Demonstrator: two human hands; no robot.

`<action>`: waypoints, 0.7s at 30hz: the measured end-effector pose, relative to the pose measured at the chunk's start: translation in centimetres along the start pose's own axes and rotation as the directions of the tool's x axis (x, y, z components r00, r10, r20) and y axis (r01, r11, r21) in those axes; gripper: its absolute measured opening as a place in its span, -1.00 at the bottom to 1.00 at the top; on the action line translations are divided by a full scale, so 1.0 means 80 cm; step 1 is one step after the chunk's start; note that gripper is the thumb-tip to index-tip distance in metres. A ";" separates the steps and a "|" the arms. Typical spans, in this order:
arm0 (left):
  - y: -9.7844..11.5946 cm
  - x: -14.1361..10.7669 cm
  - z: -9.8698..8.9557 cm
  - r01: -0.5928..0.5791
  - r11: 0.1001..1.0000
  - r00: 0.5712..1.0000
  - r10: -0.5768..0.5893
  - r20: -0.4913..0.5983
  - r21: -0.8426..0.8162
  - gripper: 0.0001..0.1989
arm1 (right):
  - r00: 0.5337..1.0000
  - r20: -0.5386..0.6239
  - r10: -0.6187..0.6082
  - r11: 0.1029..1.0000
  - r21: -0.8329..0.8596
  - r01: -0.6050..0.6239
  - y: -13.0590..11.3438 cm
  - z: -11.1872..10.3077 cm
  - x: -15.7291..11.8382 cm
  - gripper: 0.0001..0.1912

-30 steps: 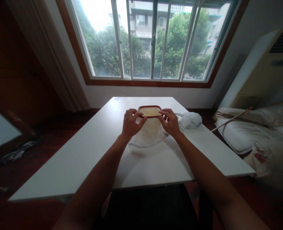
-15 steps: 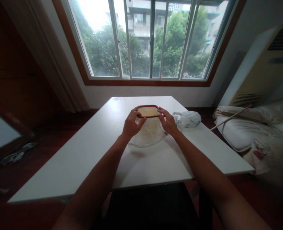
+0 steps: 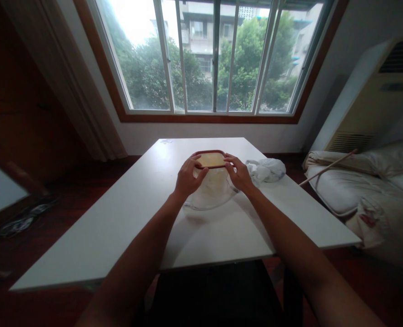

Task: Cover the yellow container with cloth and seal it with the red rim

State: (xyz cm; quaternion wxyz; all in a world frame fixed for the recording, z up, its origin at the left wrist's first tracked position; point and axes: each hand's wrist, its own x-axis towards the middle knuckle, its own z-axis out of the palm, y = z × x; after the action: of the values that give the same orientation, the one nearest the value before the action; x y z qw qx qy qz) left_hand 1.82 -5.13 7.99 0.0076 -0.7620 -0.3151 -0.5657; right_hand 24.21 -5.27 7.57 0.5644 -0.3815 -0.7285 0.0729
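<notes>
Over the far half of the white table, both my hands hold a rounded, rectangular brown-rimmed piece with a pale yellow middle; its exact kind I cannot make out. My left hand grips its left end, thumb at the near edge and fingers over the rim. At the right end, my right hand pinches the rim between thumb and fingers. Below it spreads a see-through, pale sheet or bag with a curved near edge; whether it is joined to the rim I cannot tell.
A crumpled white cloth or plastic bag lies on the table to the right of my right hand. Beyond the right edge is a covered sofa with a thin stick across it. A window is ahead.
Both hands keep their hold on the brown rim. The fingers of my left hand have shifted slightly along the rim; otherwise little differs.
</notes>
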 end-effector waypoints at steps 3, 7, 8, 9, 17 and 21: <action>-0.001 0.000 0.001 -0.016 1.000 1.000 0.016 -0.016 -0.002 -0.83 | 1.000 -0.001 -0.020 1.000 -0.010 0.020 0.002 0.000 0.000 -0.66; -0.001 -0.001 0.002 -0.036 0.999 0.999 0.037 -0.026 0.022 -0.82 | 0.999 -0.013 -0.040 0.999 -0.006 0.040 0.006 0.002 0.001 -0.67; -0.001 -0.001 0.003 -0.041 0.999 0.999 0.042 -0.028 0.029 -0.82 | 0.999 -0.014 -0.041 0.999 -0.002 0.041 0.007 0.002 0.001 -0.68; -0.001 -0.001 0.003 -0.046 0.998 0.998 0.047 -0.031 0.035 -0.82 | 0.999 -0.014 -0.042 0.999 0.002 0.042 0.008 0.002 0.001 -0.68; -0.003 -0.002 0.003 -0.039 0.997 0.998 0.042 -0.041 0.070 -0.82 | 0.999 -0.017 -0.041 0.999 0.028 0.041 0.008 0.003 0.002 -0.69; -0.001 -0.001 0.002 -0.011 0.995 0.999 0.015 -0.038 0.096 -0.81 | 0.999 -0.006 -0.039 0.999 0.030 0.039 0.007 0.003 0.002 -0.69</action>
State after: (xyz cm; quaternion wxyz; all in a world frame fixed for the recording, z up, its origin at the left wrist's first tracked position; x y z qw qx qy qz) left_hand 1.95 -5.08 7.80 0.0537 -0.7518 -0.3366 -0.5645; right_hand 24.26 -4.72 7.31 0.5734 -0.3588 -0.7330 0.0720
